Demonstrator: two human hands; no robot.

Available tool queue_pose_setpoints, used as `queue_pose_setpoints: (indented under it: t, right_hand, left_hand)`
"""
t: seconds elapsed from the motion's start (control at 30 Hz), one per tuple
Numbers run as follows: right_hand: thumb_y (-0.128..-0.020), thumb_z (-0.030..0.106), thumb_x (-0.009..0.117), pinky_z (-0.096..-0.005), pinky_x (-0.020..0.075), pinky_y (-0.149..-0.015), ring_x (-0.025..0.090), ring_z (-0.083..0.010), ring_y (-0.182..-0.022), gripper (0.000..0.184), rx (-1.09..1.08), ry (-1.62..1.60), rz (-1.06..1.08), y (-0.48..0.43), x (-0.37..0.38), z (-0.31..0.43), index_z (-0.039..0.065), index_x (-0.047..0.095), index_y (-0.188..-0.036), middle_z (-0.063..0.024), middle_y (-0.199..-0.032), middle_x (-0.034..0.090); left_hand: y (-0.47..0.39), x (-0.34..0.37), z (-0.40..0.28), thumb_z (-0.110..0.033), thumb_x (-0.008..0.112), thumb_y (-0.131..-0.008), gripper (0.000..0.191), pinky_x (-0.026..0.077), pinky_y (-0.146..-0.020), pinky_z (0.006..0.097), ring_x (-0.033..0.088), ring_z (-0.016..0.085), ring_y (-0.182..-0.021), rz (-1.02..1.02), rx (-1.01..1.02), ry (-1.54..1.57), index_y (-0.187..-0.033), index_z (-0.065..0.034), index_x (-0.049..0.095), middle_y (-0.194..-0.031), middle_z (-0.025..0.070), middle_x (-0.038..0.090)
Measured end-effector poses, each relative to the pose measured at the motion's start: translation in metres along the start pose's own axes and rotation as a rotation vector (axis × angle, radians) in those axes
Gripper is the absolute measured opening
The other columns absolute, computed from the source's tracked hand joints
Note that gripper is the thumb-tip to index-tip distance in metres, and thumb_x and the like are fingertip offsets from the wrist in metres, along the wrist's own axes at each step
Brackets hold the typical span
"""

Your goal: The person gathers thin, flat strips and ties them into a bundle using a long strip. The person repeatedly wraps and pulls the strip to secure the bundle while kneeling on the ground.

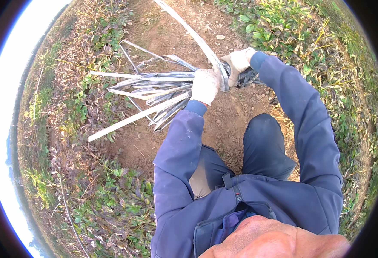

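My left hand [205, 85], in a pale work glove, is closed around the middle of a folded bundle of flat plastic tape [166, 79], which looks like drip-irrigation tape. Its dusty grey and black loops fan out to the left. A long loose strip [192, 28] of the same tape comes down from the top edge and passes between my hands across the bundle. My right hand [239, 63], gloved too, grips the dark crumpled part [247, 77] of the bundle just right of that strip. My right fingers are partly hidden behind the tape.
Bare brown soil [227, 109] with small clods and stones runs between two rows of low leafy plants, partly dried. The left row [111, 193] and the right row [273, 29] flank it. My bent knees [263, 145] are close below the bundle. A thin stalk [68, 209] lies at lower left.
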State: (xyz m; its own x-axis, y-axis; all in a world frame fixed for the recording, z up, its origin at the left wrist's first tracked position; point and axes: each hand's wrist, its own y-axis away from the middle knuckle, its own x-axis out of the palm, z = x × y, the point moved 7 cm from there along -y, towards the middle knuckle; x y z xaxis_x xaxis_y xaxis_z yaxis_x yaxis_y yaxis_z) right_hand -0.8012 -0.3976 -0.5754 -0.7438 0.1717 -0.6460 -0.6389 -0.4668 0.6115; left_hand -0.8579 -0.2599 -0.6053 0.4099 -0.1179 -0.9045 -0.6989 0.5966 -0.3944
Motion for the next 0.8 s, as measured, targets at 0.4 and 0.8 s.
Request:
queue_pose_setpoints:
  t: [0.4,0.8]
  right_hand:
    - [-0.072,0.032,0.096,-0.044,0.0617,-0.094,0.078,-0.0364,-0.107,0.077,-0.195,-0.044,-0.464,-0.005,0.039,0.023,0.005,0.066,-0.138,-0.0192,-0.113,0.08]
    - [-0.094,0.016,0.068,-0.0452,0.0535,-0.088,0.068,-0.0307,-0.099,0.044,-0.579,0.706,-0.879,0.024,0.062,0.052,0.004,0.061,-0.136,-0.0108,-0.107,0.067]
  left_hand:
    - [0.025,-0.002,0.023,-0.015,0.065,-0.098,0.04,0.049,-0.106,0.0502,0.069,0.031,-0.103,0.073,-0.012,-0.01,-0.135,0.001,0.062,-0.104,0.012,0.069]
    - [0.019,-0.012,0.059,-0.043,0.055,-0.107,0.08,0.006,-0.137,0.0683,0.027,0.045,-0.169,0.457,-0.126,-0.259,-0.171,0.0027,0.039,-0.18,0.0215,0.037]
